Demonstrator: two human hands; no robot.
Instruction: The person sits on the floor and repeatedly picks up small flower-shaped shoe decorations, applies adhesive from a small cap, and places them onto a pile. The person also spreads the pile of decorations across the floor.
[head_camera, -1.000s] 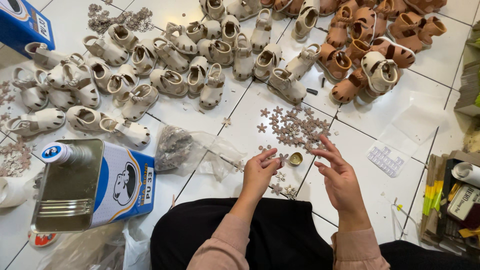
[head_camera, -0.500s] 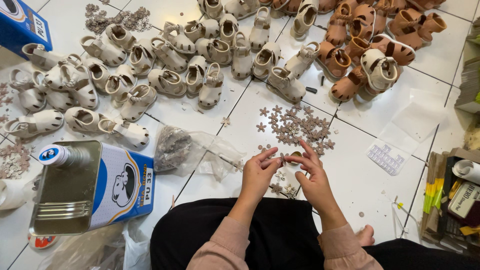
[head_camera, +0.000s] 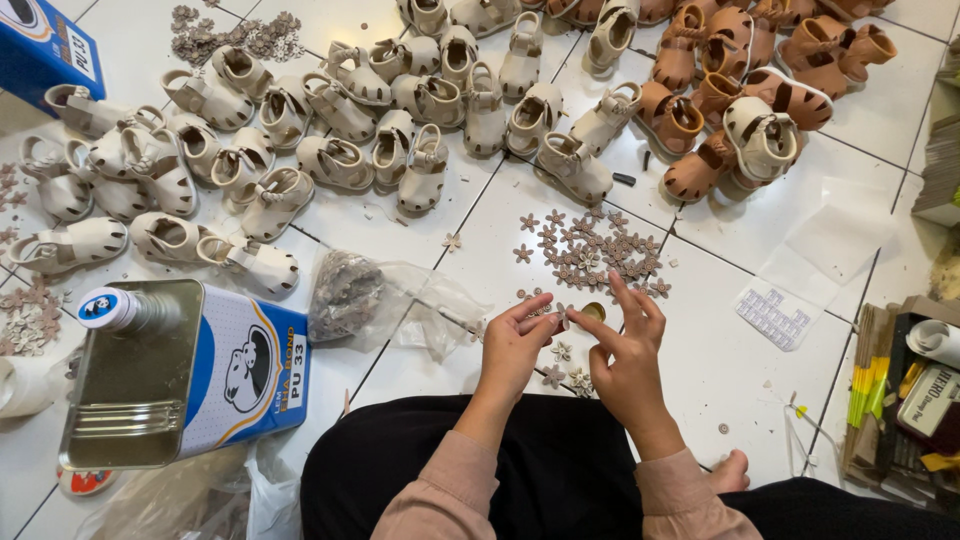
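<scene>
Your left hand and right hand meet low over the white tiled floor, fingertips almost touching. A second ago your right hand sat further right and lower, apart from the left; half a second ago it had swung in; now both close on one spot. Judgement: reaching is over, fine work between the fingers is under way.

Left grip: thumb and forefinger pinched on a small flower-shaped trim piece, seemingly grasping it, though the piece is tiny and partly hidden. Right grip: forefinger extended to the same piece, other fingers loosely spread; you cannot tell from here whether it holds anything.

Just beyond the fingertips lies a small round gold cap. Past that, the scatter of loose flower pieces, unchanged across the three moments. A few more flowers lie under your hands, near your knees.

Left of the hands: a crumpled clear plastic bag with grey-brown contents, then a large metal adhesive can on its side, white cap towards the left.

Far side of the floor: cream baby sandals in a wide spread, tan sandals upper right. A clear blister tray lies to the right, well apart.
</scene>
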